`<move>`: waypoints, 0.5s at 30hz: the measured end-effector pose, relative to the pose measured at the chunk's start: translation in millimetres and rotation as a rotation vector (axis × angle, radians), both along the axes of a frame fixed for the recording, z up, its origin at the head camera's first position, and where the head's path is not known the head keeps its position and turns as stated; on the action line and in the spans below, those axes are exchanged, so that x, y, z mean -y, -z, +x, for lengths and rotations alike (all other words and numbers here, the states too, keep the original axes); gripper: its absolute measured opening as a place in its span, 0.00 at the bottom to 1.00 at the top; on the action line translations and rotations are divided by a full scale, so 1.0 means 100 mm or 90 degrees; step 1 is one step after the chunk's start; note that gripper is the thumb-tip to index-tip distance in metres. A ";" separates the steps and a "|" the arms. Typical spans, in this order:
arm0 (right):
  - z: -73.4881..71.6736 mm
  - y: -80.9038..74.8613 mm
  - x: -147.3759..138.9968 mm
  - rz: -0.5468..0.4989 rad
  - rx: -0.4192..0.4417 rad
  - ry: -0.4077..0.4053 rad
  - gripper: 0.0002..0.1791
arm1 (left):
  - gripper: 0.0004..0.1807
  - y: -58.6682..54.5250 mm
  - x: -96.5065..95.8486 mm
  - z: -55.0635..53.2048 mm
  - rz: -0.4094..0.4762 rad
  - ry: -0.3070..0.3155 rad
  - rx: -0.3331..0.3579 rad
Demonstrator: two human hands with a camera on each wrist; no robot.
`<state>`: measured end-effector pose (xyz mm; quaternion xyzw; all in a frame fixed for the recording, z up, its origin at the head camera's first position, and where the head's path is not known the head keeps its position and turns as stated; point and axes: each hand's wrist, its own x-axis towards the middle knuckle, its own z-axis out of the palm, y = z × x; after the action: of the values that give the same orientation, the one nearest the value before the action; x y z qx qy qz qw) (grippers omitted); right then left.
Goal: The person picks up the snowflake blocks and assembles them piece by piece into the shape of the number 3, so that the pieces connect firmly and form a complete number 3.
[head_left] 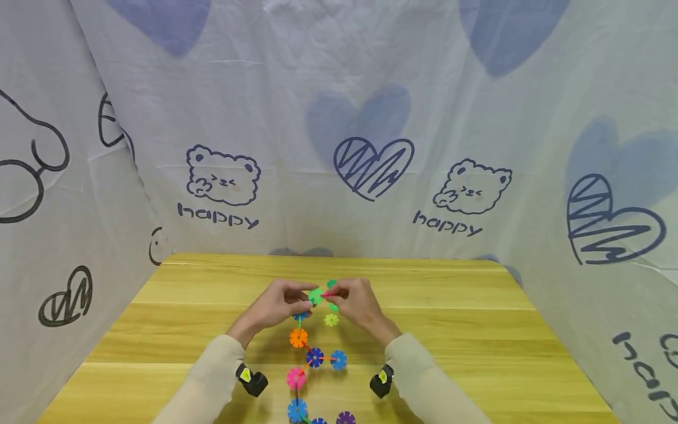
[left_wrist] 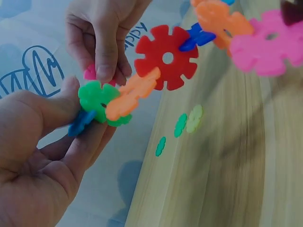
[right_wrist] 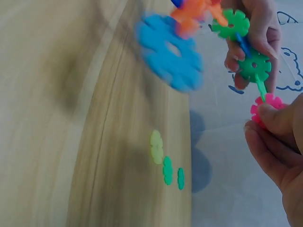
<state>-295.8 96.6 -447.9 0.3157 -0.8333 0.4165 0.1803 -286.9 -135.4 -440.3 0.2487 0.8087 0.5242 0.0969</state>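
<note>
A chain of interlocking snowflake discs hangs between the hands and the head camera. The left hand (head_left: pixel 272 306) pinches its far end at a green snowflake disc (head_left: pixel 315 295). In the right wrist view a light green disc (right_wrist: pixel 261 87) links that end to a pink snowflake disc (right_wrist: pixel 267 101). Thumb and fingers of the right hand (head_left: pixel 361 301) pinch this pink disc, partly covering it. Further along the chain are an orange disc (head_left: pixel 299 337), a dark blue disc (head_left: pixel 315 357), a side blue disc (head_left: pixel 338 360) and another pink disc (head_left: pixel 296 378).
Loose on the wooden table (head_left: pixel 450 330) lie a yellow disc (head_left: pixel 331 320), a green disc (right_wrist: pixel 167 170) and a farther green disc (right_wrist: pixel 181 178). A blue disc (head_left: pixel 297 410) and a purple disc (head_left: pixel 346 418) show at the head view's bottom edge. Printed cloth (head_left: pixel 296 194) surrounds the table.
</note>
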 end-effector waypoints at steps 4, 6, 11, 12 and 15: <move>0.01 -0.02 0.00 0.009 -0.020 0.012 0.02 | 0.24 -0.02 -0.02 -0.01 0.022 0.003 0.013; 0.01 -0.04 -0.01 0.014 -0.022 0.014 0.02 | 0.24 -0.03 -0.03 -0.01 0.033 0.007 0.022; 0.01 -0.07 -0.02 0.032 -0.005 -0.023 0.02 | 0.24 -0.05 -0.03 0.01 0.029 0.005 0.033; 0.01 -0.07 -0.01 0.034 0.000 -0.033 0.02 | 0.24 -0.05 -0.03 0.01 0.028 0.002 0.034; 0.00 -0.07 -0.02 0.030 0.018 -0.057 0.00 | 0.22 -0.05 -0.05 0.01 0.016 -0.010 0.026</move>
<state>-295.8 98.3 -441.4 0.3510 -0.8304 0.4086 0.1422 -286.4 -130.5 -435.5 0.2330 0.8019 0.5398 0.1060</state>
